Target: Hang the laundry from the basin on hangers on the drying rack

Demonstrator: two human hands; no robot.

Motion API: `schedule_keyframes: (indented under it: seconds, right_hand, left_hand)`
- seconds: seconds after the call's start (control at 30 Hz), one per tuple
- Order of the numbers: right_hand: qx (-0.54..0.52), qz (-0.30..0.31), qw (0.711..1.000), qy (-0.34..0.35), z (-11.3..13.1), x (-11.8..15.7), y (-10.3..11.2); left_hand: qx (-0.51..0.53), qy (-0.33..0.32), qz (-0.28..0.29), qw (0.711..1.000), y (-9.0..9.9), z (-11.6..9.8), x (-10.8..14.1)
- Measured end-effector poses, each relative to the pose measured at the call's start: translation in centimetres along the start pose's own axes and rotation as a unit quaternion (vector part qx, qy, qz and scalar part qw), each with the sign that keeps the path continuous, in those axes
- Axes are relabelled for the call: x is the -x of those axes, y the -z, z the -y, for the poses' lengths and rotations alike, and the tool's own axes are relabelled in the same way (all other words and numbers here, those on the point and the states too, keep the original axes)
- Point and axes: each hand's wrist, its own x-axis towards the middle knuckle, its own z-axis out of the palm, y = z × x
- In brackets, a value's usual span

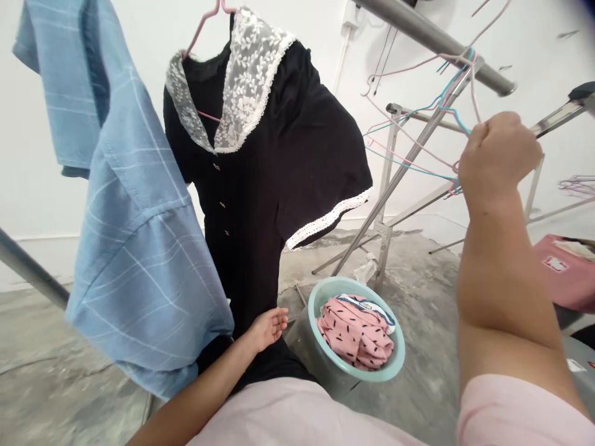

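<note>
A black blouse [246, 186] with a white lace collar hangs on a pink hanger [203, 26]. My left hand [269, 328] is low against the blouse's lower part, palm up, fingers apart from the cloth and holding nothing. Raised at the right, my right hand [499, 148] is closed in a fist beside several pink and blue wire hangers [413, 164] on the metal rack; what its fingers hold, if anything, is hidden. To the left of the blouse hangs a blue checked shirt [144, 248].
A light-blue basin [318, 328] with pink patterned cloth [356, 334] stands below, right of my left hand. The rack's metal bar [432, 37] crosses the upper right. A pink box [564, 272] is at the right edge.
</note>
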Motion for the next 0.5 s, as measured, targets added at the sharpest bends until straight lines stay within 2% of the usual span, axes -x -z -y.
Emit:
schedule_keyframes:
  seconds: [0.07, 0.13, 0.2, 0.23, 0.3, 0.33, 0.37, 0.4, 0.5]
  right_hand:
    - [-0.018, -0.011, 1.0, 0.009, -1.6, 2.9, -0.2]
    - [-0.059, -0.017, 0.998, 0.007, -3.8, 7.1, -1.1]
    - [-0.18, -0.005, 0.983, -0.021, -5.9, 12.6, -2.6]
    - [-0.264, 0.014, 0.963, -0.053, -6.8, 15.7, -3.6]
    - [-0.315, 0.053, 0.944, -0.078, -7.5, 22.5, -5.6]
    - [-0.366, 0.089, 0.92, -0.106, -7.4, 25.9, -6.7]
    - [-0.516, 0.155, 0.819, -0.195, -6.9, 29.1, -7.6]
    - [-0.561, 0.215, 0.769, -0.217, -6.1, 32.1, -8.5]
    - [-0.621, 0.358, 0.66, -0.225, -2.9, 38.3, -10.5]
  left_hand:
    - [0.005, -0.001, 0.009, 1.0, -0.2, -0.1, 0.2]
    - [0.009, -0.003, 0.018, 1.0, -0.5, -0.3, 0.4]
    - [0.013, -0.007, 0.02, 1.0, -0.7, -0.4, 0.7]
    - [0.015, -0.008, 0.018, 1.0, -0.7, -0.4, 0.7]
    - [0.017, -0.008, 0.011, 1.0, -0.7, -0.4, 0.8]
    - [0.018, -0.005, 0.01, 1.0, -0.7, -0.4, 0.7]
    - [0.018, -0.003, 0.01, 1.0, -0.6, -0.3, 0.7]
    - [0.019, 0.0, 0.012, 1.0, -0.6, -0.3, 0.6]
    - [0.017, 0.012, 0.016, 1.0, -0.7, -0.1, 0.4]
